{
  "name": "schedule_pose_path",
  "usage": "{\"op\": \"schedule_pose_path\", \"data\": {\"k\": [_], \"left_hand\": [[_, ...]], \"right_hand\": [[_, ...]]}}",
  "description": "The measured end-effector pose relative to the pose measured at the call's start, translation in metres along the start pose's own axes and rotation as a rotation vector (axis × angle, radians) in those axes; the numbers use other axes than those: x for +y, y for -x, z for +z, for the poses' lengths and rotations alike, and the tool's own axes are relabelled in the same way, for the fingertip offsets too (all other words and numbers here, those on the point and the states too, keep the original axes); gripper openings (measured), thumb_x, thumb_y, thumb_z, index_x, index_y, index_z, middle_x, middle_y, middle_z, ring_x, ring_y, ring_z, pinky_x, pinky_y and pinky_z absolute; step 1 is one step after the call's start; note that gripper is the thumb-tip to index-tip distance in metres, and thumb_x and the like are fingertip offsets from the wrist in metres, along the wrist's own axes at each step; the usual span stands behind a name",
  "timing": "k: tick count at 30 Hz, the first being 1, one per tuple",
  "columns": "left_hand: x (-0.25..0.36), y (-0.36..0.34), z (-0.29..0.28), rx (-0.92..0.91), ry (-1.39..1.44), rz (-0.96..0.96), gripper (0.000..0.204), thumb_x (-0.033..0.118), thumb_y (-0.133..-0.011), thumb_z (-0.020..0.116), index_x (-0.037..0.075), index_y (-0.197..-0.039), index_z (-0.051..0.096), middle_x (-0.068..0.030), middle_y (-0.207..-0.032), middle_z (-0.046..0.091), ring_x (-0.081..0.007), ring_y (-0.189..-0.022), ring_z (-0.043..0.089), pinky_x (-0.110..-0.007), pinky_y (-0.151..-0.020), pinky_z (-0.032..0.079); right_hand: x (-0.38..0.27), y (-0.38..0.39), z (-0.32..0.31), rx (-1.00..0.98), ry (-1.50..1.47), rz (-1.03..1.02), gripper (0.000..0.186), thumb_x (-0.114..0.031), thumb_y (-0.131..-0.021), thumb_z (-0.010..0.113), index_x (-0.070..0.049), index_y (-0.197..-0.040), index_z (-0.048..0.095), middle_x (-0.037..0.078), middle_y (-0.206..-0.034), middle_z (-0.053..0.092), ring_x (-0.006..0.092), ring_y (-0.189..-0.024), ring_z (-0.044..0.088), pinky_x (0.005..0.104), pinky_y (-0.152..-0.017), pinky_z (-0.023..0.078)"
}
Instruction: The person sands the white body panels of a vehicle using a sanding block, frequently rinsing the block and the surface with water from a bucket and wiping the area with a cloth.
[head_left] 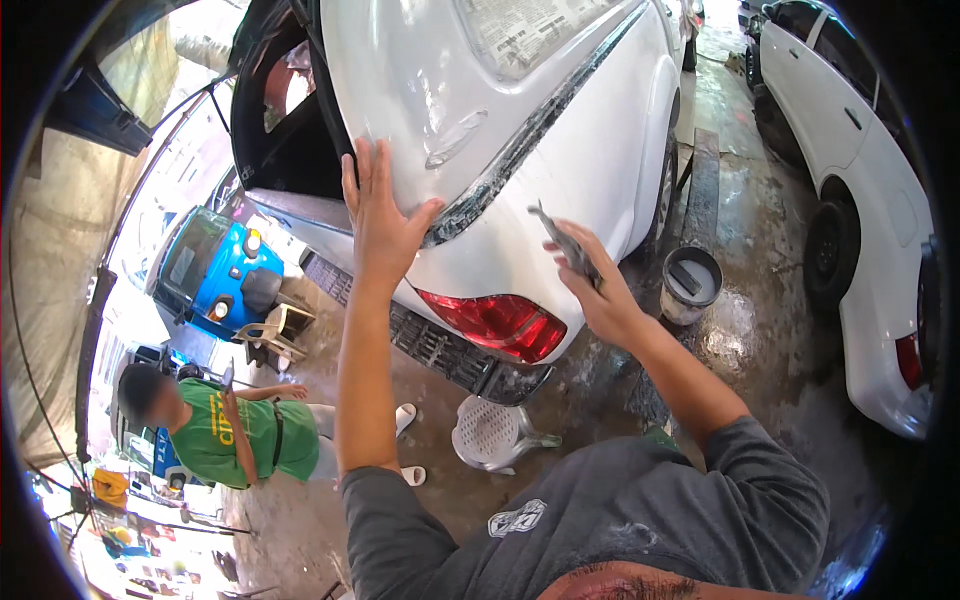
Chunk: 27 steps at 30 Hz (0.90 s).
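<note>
My left hand (385, 210) lies with fingers spread on the rear corner of a white vehicle (535, 190), beside a dark, white-smeared strip (472, 205) along the panel. Just below and right of the strip, my right hand (590, 275) grips a thin grey object (570, 250) with a pointed end, perhaps a folded sheet or scraper, close over the paintwork. Under both hands is the red tail lamp (495, 325). Left of my left hand a raised panel frames a dark opening (285, 150) in the vehicle.
A bucket (690, 310) with a dark block in it stands right of the rear corner, near a plank (705, 190). A second white car (855, 180) lines the right. Below the bumper (420, 355) is a plastic stool (485, 440). A person in green (250, 440) and a blue vehicle (240, 280) are at left.
</note>
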<state>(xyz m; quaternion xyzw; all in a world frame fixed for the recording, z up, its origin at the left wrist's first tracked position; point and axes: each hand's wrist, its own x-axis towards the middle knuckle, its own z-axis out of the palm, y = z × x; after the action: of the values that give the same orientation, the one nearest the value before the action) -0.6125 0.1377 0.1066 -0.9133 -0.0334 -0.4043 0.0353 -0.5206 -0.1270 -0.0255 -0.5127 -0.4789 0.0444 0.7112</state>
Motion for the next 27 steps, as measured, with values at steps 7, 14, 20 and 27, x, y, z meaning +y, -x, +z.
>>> {"op": "schedule_pose_path", "data": {"k": [7,14,20,27], "left_hand": [[0.045,-0.028,0.019,0.118,-0.189,-0.124,0.117,0.039,-0.072,0.089,0.009,-0.162,0.019,-0.0345,-0.164,-0.001,-0.054,-0.152,0.002,-0.06,-0.123,0.012],[0.086,-0.063,0.039,0.049,-0.547,-0.116,0.11,0.044,-0.074,0.086,0.021,-0.162,0.025,-0.029,-0.166,0.006,-0.0533,-0.152,0.007,-0.067,-0.121,0.014],[0.163,-0.08,0.104,0.004,-0.429,-0.022,0.09,0.035,-0.08,0.084,0.014,-0.156,0.039,-0.0291,-0.165,0.012,-0.0533,-0.149,0.015,-0.064,-0.12,0.02],[0.475,0.012,0.309,-0.652,0.775,0.119,0.07,0.04,-0.081,0.082,-0.002,-0.133,0.06,-0.0293,-0.146,0.048,-0.0426,-0.142,0.04,-0.048,-0.117,0.032]], "right_hand": [[0.027,0.081,-0.042,0.046,0.125,0.239,0.053,0.0,-0.1,0.053,-0.004,-0.151,0.04,0.015,-0.148,0.043,0.0246,-0.124,0.057,0.0374,-0.108,0.042],[0.03,0.137,-0.146,0.122,0.263,0.281,0.053,-0.002,-0.1,0.055,-0.004,-0.151,0.04,0.013,-0.15,0.041,0.0229,-0.125,0.055,0.0347,-0.104,0.044],[0.022,0.209,-0.27,0.328,0.186,0.492,0.051,-0.003,-0.099,0.056,-0.004,-0.149,0.043,0.011,-0.145,0.046,0.0206,-0.124,0.056,0.0329,-0.102,0.045],[-0.023,0.291,-0.435,0.551,-0.17,0.752,0.042,-0.004,-0.097,0.056,0.004,-0.138,0.051,0.012,-0.118,0.068,0.0214,-0.109,0.067,0.0336,-0.096,0.052]]}}
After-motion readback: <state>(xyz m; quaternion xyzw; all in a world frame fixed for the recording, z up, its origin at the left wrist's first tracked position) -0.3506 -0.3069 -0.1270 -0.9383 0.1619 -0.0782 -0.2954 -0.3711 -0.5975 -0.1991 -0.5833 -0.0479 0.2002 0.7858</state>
